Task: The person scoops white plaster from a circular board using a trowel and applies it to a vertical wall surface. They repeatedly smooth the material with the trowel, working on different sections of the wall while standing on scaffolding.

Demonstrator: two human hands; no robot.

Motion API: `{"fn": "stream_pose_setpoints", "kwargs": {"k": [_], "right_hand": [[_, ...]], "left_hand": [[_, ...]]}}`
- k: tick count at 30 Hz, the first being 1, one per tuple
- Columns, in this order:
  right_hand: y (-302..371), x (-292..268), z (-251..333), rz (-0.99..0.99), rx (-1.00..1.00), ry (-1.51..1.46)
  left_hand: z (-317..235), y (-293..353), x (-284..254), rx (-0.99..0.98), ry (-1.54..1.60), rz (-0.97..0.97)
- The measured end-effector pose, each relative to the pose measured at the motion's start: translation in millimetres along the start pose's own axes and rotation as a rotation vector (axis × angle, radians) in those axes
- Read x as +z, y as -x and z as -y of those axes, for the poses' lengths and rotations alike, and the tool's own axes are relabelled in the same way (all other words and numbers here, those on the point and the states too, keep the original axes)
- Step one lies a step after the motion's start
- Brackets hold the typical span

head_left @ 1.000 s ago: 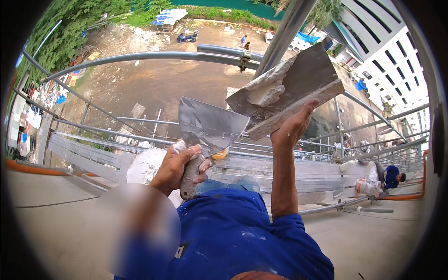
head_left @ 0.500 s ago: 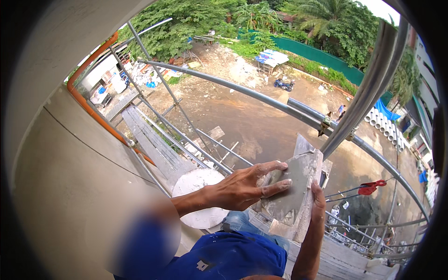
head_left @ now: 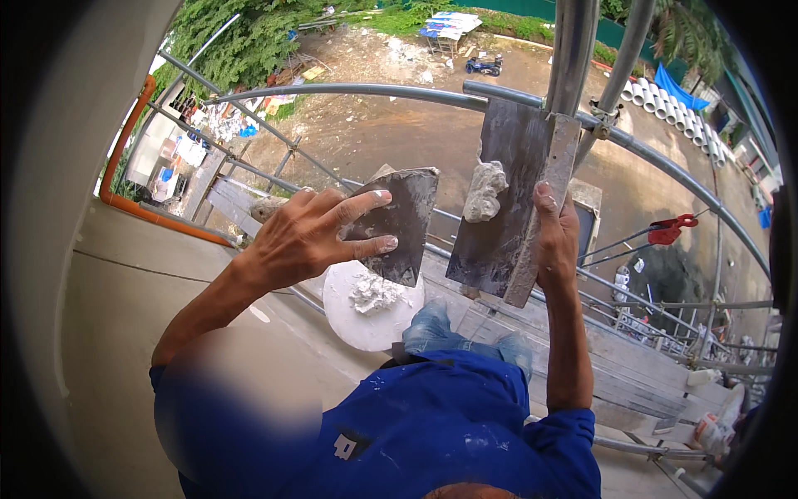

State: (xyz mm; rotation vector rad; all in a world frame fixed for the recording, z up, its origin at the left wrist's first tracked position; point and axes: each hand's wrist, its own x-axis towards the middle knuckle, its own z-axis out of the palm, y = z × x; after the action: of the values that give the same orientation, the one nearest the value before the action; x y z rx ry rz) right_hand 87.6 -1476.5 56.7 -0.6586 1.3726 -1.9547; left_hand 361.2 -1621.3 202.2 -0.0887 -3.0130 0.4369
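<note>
My left hand point(head_left: 312, 229) grips a putty knife point(head_left: 391, 229), two fingers stretched along its dark, smeared metal blade. The knob-like end of its handle pokes out behind the hand. My right hand point(head_left: 555, 237) holds a wide taping knife point(head_left: 511, 166) upright by its pale, plaster-crusted back edge, thumb on the near face. A lump of grey-white putty point(head_left: 485, 191) clings to the left side of that wide blade. The two blades are apart. Below the left blade is a round white surface point(head_left: 345, 328) bearing a heap of white putty point(head_left: 374, 293).
Steel scaffold pipes point(head_left: 357, 90) curve across in front, with an upright pipe point(head_left: 573, 58) beyond my right hand. Plank decking point(head_left: 615, 362) lies below. A smooth wall point(head_left: 125, 333) stands left, beside an orange pipe point(head_left: 125, 158). A red hook point(head_left: 669, 229) hangs at right.
My hands have moved apart: the left has drawn back leftward with the putty knife, and the right has raised the wide knife. A putty lump and the heap below now show.
</note>
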Motion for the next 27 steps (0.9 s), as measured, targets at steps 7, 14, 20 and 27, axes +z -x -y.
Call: {"fn": "stream_pose_setpoints", "kwargs": {"k": [7,14,20,27], "right_hand": [[10,16,22,0.088,0.000,0.052],[-18,49,4,0.101,-0.018,0.055],[-17,18,-13,-0.041,0.051,-0.298],[23,5,-84,-0.165,0.274,-0.326]], "left_hand": [[2,-32,1,-0.084,-0.111,0.087],[32,-27,7,-0.027,-0.003,0.021],[181,63,16,-0.861,1.389,-0.635],[362,72,-15,-0.208,1.924,-1.296]]}}
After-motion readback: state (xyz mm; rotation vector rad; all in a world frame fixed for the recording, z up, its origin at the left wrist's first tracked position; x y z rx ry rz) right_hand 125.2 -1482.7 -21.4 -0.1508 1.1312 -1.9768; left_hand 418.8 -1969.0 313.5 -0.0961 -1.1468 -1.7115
